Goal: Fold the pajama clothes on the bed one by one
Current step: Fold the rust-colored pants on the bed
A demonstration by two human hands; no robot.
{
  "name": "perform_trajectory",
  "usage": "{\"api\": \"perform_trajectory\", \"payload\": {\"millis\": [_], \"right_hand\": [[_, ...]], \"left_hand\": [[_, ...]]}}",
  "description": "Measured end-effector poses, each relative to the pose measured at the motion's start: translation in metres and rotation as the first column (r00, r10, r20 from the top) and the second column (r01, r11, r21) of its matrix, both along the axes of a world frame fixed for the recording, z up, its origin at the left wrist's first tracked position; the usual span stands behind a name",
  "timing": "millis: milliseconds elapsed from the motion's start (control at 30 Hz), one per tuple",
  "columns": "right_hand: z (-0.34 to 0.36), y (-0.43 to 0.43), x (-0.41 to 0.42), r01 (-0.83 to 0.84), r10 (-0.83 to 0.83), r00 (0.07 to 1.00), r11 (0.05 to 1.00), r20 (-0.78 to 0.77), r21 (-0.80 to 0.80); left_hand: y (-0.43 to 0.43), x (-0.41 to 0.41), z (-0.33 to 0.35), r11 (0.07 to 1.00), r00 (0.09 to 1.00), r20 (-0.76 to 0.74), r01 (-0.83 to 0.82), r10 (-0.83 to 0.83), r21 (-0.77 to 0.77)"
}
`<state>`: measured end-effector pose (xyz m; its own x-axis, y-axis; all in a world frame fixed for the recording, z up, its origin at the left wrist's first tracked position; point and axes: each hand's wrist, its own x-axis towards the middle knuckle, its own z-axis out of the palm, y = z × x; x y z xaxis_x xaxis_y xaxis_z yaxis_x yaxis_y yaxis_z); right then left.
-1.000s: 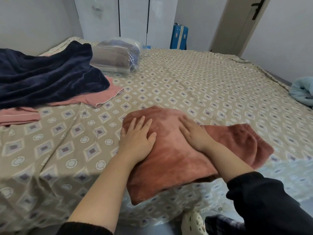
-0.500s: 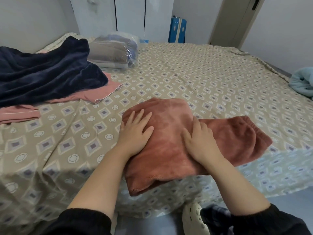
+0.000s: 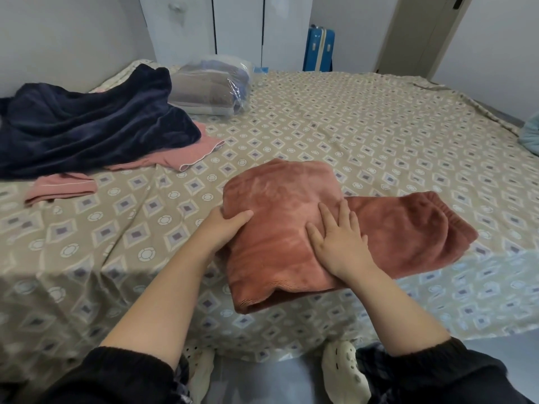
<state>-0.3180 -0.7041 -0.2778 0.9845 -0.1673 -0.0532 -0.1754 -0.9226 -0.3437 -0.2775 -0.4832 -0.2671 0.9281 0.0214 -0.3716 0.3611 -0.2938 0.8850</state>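
Folding in progress, head view. The rust-red fleece pajama piece (image 3: 280, 243) is lying at the near edge of the bed (image 3: 364, 118), its front corner hanging slightly over the side. It is already doubled into a thick, rounded bundle, while a single lower layer with a gathered elastic end is sticking out to the right, so this garment appears to be nearing its last fold rather than finished. The left hand (image 3: 226, 231) is gripping the bundle's left edge, thumb on top and fingers tucked out of sight beneath. The right hand (image 3: 341, 243) is lying flat with fingers spread, pressing the upper layer where it meets the protruding part. The fabric is looking plush and bulky, with a brushed nap showing streaks. Toward the far left a navy fleece garment (image 3: 87, 126) is lying crumpled over a pink garment (image 3: 186, 157); both are unfolded, so most of the task seems to be remaining. A clear plastic bag of folded textiles (image 3: 213, 88) is sitting behind them.
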Motion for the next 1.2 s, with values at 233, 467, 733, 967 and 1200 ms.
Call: {"api": "perform_trajectory", "payload": {"millis": [233,467,733,967,1200], "right_hand": [[-0.005,0.003,0.002,0.0,0.0,0.999,1.0,0.04,-0.014],[-0.001,0.033,0.02,-0.068,0.062,0.997,0.99,0.053,0.126],[0.01,0.107,0.015,-0.175,0.181,0.983,0.973,-0.024,0.149],[0.01,0.099,0.007,-0.255,0.271,0.958,0.955,-0.095,0.154],[0.042,0.012,-0.011,-0.234,0.199,0.972,0.775,0.125,0.586]], "left_hand": [[-0.002,-0.005,-0.007,0.954,0.995,-0.092,0.002,-0.03,-0.299],[0.031,-0.004,0.002,0.936,0.97,-0.051,-0.243,0.238,-0.254],[0.097,-0.006,0.034,0.927,0.934,-0.05,-0.357,0.353,-0.119],[0.094,-0.031,0.027,0.976,0.967,-0.213,-0.169,0.137,-0.139],[0.028,-0.032,0.117,0.992,0.986,0.164,-0.005,0.026,-0.125]]}}
